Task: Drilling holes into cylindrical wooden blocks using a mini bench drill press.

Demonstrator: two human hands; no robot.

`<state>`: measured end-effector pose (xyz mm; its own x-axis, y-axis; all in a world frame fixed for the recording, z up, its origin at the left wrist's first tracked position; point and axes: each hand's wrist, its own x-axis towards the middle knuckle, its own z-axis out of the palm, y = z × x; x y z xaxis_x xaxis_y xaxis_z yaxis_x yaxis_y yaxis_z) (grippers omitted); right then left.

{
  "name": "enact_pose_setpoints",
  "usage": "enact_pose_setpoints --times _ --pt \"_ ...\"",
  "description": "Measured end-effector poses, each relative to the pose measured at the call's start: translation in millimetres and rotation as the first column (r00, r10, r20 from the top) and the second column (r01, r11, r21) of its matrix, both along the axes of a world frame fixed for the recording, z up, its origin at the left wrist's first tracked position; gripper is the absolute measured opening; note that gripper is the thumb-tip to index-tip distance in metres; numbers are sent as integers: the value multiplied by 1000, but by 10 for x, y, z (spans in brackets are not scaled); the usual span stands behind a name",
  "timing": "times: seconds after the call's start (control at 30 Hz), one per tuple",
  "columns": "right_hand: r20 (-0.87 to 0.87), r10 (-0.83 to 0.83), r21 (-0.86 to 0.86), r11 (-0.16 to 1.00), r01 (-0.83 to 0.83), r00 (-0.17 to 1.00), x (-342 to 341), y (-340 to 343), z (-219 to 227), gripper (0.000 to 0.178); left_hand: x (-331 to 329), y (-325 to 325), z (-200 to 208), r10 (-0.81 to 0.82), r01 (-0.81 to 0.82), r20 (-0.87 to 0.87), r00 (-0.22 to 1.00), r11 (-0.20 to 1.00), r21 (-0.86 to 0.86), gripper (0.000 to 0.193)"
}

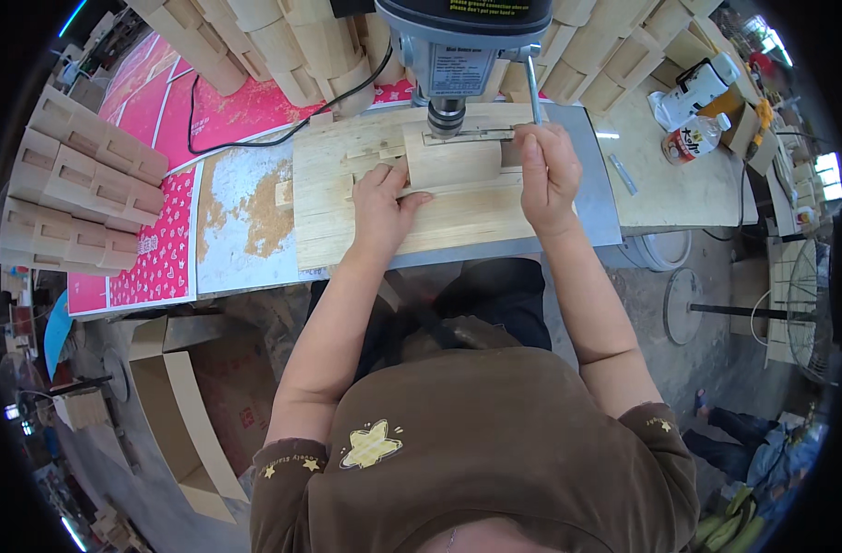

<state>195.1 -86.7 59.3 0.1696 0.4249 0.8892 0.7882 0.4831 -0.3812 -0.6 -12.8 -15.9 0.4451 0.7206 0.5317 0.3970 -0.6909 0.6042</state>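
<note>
A drill press stands at the far middle of the bench, its chuck just above a pale, curved wooden block. The block lies on a wooden base board. At the block's left end is my left hand, its fingers curled at the end and its thumb along the near side. My right hand is closed round the lower end of the metal feed lever, to the right of the block. The chuck hides the drill's tip.
Stacked wooden pieces with slots stand at the left, with more along the back. A black cable crosses the pink sheet. Sawdust lies left of the board. A bottle stands at the right; an open carton is below the bench.
</note>
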Motion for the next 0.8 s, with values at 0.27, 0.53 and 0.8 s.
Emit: enact_pose_setpoints --times 0.27,0.53,0.8 --pt "32 -218 -235 947 219 975 272 333 1388 24 -20 28 -4 22 -19 9 1000 976 -215 55" --pt "-49 -38 -231 973 25 998 528 771 1233 28 54 96 85 27 30 119 993 894 -448 46" --pt "420 6 -630 722 287 908 430 -28 -108 31 -257 99 223 -32 105 176 984 901 -420 39"
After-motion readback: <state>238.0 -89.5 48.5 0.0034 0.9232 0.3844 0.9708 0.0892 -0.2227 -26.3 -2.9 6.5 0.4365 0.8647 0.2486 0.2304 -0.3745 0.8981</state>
